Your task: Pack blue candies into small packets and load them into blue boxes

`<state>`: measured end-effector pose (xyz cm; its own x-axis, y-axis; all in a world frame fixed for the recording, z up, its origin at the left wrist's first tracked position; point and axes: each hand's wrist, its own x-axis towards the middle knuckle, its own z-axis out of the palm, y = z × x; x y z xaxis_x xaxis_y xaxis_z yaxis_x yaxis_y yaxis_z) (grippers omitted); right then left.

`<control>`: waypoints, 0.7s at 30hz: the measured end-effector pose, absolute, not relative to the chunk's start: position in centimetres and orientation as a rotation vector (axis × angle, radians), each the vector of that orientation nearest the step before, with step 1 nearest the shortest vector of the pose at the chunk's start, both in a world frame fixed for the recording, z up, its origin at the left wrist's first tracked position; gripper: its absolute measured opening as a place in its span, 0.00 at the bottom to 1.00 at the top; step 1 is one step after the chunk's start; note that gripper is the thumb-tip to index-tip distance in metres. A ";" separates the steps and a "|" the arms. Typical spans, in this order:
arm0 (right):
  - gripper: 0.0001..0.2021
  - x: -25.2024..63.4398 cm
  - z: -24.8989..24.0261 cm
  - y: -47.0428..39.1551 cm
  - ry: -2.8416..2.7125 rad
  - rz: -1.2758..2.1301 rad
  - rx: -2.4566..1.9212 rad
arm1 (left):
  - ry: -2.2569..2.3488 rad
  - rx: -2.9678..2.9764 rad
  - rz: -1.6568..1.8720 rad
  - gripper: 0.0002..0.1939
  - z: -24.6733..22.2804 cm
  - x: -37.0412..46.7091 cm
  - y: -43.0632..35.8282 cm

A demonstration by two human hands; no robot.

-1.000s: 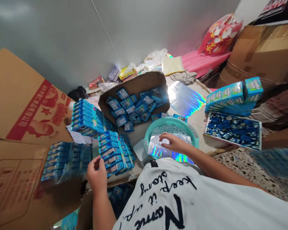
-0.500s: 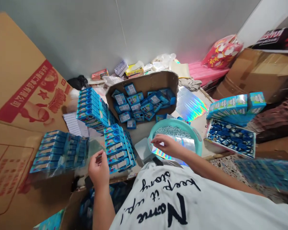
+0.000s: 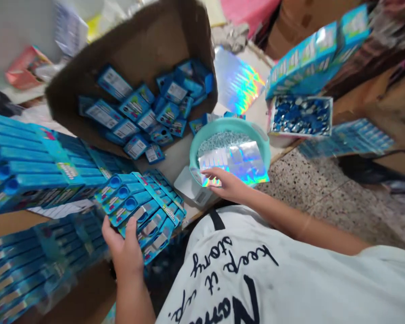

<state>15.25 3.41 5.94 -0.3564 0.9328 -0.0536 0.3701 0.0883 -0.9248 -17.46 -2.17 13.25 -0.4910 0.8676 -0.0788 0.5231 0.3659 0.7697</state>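
My left hand (image 3: 124,245) is at the near-left ends of a row of blue printed boxes (image 3: 162,193), thumb and fingers apart and touching the boxes. Some box ends in this row are shut with a round blue mark; others show raised pale flaps. My right hand (image 3: 224,183) hovers over the near-left rim of a turquoise basin (image 3: 263,157), its fingers stretched out and slightly curved with nothing visible in them. Under it a shiny rainbow-silver sheet (image 3: 246,162) lies across the basin, and small pale-blue pellets (image 3: 226,139) fill the part behind.
A tilted cardboard carton (image 3: 141,40) holds loose blue boxes. More stacked blue boxes (image 3: 37,166) stand at left. Right of the basin sits a tray of blue-and-silver discs (image 3: 300,117) beside upright boxes (image 3: 300,63). A white flat object (image 3: 189,184) lies by the basin.
The view has turned and come closer to the table. My left hand has gone from beside the box row to its ends, its fingers spreading. My right hand stays over the basin.
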 end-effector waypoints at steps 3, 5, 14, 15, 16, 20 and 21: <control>0.21 16.8 4.4 2.5 -1.804 1.214 -1.330 | 2.173 1.299 0.845 0.32 14.0 -17.4 -2.0; 0.18 17.4 3.8 2.0 -1.776 1.230 -1.365 | 2.198 1.290 0.784 0.33 14.6 -17.0 -1.6; 0.06 17.1 2.3 1.0 -1.400 1.321 -1.420 | 2.322 1.374 0.507 0.31 16.2 -15.8 -0.6; 0.05 17.1 2.0 1.0 -1.387 1.328 -1.410 | 2.340 1.363 0.505 0.31 16.3 -15.8 -0.6; 0.05 17.1 1.7 1.2 -1.382 1.327 -1.400 | 2.358 1.353 0.510 0.32 16.3 -15.7 -0.5; 0.06 17.1 0.7 1.6 -1.451 1.248 -1.359 | 2.413 1.420 0.500 0.29 16.7 -14.8 0.0; 0.06 17.1 0.5 1.6 -1.487 1.231 -1.340 | 2.415 1.452 0.485 0.28 16.8 -14.5 0.2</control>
